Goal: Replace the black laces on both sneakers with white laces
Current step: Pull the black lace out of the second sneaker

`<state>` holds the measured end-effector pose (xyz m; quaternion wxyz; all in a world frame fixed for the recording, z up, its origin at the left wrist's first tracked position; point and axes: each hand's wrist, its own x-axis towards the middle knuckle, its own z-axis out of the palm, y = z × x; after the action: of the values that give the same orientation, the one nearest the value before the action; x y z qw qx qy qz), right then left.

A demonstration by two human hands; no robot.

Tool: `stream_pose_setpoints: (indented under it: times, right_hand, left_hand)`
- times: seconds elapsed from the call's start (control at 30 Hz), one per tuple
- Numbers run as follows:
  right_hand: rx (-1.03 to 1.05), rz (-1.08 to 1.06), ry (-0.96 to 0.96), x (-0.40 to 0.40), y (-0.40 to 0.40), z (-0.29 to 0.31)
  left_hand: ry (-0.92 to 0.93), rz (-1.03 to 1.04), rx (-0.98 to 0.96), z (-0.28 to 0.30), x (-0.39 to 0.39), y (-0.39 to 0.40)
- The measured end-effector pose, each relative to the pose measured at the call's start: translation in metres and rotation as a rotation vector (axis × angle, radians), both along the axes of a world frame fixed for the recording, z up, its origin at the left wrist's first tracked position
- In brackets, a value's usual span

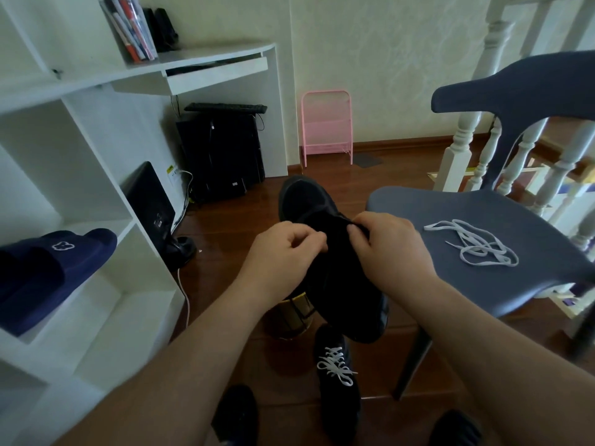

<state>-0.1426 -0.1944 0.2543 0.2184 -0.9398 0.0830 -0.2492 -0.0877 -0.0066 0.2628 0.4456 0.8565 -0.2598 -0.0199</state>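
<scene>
On the floor one black sneaker (338, 378) wears white laces; both hands' fingers (309, 241) pinch the second black sneaker (322, 220), spare white lace (473, 243) waiting.

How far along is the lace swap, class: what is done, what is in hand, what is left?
Done: the sneaker on the floor already wears white laces. In hand: the left hand and right hand pinch at the lace area of the held sneaker, which shows no white. Left: the white lace on the chair is not yet threaded in.
</scene>
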Motion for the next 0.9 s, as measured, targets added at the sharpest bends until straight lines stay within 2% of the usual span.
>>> stream_pose_setpoints:
  times: [0.1,0.3,0.37,0.4,0.47,0.5,0.53,0.6,0.7,0.77,0.83,0.9]
  right_hand:
    - [-0.016,0.037,-0.041,-0.002,0.007,0.002]
    - [-0.057,0.126,-0.082,-0.003,0.019,0.003]
    - [-0.042,0.093,-0.075,0.0,0.013,0.0]
    - [-0.02,0.058,-0.067,0.003,0.007,0.0]
    - [0.043,-0.005,-0.039,0.005,-0.008,0.003]
    - [0.066,-0.017,-0.028,0.005,-0.014,0.004]
    - [0.073,-0.017,-0.027,0.004,-0.016,0.004]
    - [0.06,-0.004,-0.043,0.002,-0.015,0.003]
    - [0.053,0.012,-0.077,0.001,-0.007,-0.001]
    - [0.04,0.025,-0.099,0.0,-0.001,-0.003]
    - [0.004,0.066,-0.138,-0.001,0.006,-0.003]
    - [-0.026,0.114,-0.156,-0.002,0.013,-0.003]
  left_hand:
    - [-0.202,0.154,0.086,-0.001,-0.002,-0.007]
    - [-0.288,0.211,0.064,-0.004,-0.004,-0.017]
    - [-0.17,0.158,-0.042,0.002,-0.003,-0.016]
    - [-0.031,0.083,-0.185,0.006,-0.002,-0.013]
    - [0.291,-0.187,-0.531,0.015,-0.003,-0.002]
    - [0.415,-0.314,-0.631,0.019,-0.006,0.005]
    - [0.475,-0.382,-0.644,0.021,-0.008,0.01]
    - [0.412,-0.336,-0.457,0.017,-0.006,0.014]
    - [0.198,-0.054,-0.16,0.009,0.001,0.009]
    - [0.015,0.088,-0.076,0.005,0.002,0.002]
    - [-0.156,0.146,-0.015,0.002,-0.002,-0.006]
    - [-0.246,0.178,0.053,-0.001,-0.005,-0.015]
